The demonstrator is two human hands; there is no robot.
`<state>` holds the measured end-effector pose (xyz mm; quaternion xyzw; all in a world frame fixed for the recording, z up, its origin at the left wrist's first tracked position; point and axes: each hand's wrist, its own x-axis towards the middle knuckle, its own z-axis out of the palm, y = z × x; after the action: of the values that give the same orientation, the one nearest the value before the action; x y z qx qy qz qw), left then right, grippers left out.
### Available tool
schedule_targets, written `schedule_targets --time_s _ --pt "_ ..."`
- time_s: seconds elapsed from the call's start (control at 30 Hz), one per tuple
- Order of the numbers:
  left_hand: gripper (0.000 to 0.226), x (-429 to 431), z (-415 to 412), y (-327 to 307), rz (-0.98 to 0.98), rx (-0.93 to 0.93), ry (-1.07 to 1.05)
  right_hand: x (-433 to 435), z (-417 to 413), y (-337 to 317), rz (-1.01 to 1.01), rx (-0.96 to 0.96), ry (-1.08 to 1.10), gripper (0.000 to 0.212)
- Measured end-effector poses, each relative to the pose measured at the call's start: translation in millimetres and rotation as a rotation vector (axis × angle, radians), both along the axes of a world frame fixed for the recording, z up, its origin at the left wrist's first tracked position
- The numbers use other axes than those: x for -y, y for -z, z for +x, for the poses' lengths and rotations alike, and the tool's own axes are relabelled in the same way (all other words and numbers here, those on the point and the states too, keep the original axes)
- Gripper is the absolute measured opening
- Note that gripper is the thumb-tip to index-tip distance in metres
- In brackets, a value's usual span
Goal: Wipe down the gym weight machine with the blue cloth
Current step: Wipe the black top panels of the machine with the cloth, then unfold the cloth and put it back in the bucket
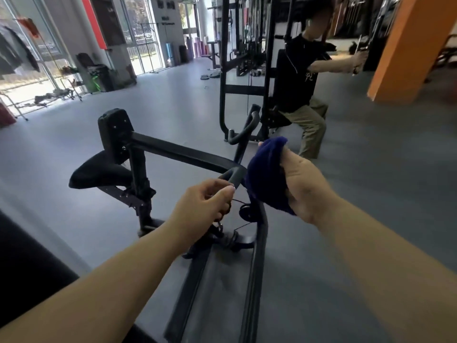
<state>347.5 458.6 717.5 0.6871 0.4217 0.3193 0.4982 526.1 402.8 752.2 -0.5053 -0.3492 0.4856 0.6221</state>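
The black weight machine (183, 152) stands in front of me, with a curved top bar, a chest pad (115, 134) and a seat (99, 173) on its left. My right hand (303, 186) grips the dark blue cloth (265, 169) and holds it against the machine's frame just right of the grey handle (233, 177). My left hand (206, 206) is curled, its fingertips pinching close to the lower end of that handle, near the thin cable and pulley (247, 211). What the left fingers pinch is hard to make out.
A person in a black shirt (300, 78) sits at a cable machine just behind, arms pushed right. An orange pillar (408, 53) stands at the right. Racks, mats and a window wall line the far left. Grey floor lies all around.
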Motion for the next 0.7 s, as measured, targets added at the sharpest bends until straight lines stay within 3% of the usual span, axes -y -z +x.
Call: schedule_targets --time_s 0.1,0.2,0.27,0.4,0.53,0.63,0.7 --pt "0.027 7.1 7.3 0.4 -0.126 0.050 0.015 14.8 5.5 1.7 -0.030 -0.125 -0.025 0.040" --pt "0.037 16.8 7.5 -7.0 -0.404 0.156 0.069 28.6 -0.1 -1.0 -0.040 -0.200 -0.030 0.043" --pt "0.041 22.4 3.4 -6.0 -0.498 0.088 0.185 42.7 -7.5 -4.4 -0.032 -0.217 -0.082 0.045" --pt "0.018 31.2 -0.8 -3.7 -0.330 0.089 0.290 72.0 -16.8 -5.5 -0.061 0.007 -0.041 0.036" --pt "0.026 41.0 2.1 -5.8 -0.089 0.078 0.225 111.3 -38.5 2.9 -0.083 0.227 0.194 0.029" --pt "0.016 70.5 0.5 1.2 0.011 0.128 0.400 153.5 -64.8 13.1 -0.058 0.368 0.325 0.025" --pt "0.032 92.2 -5.0 8.7 0.064 0.085 0.554 182.9 -82.4 13.4 -0.065 0.424 0.394 0.021"
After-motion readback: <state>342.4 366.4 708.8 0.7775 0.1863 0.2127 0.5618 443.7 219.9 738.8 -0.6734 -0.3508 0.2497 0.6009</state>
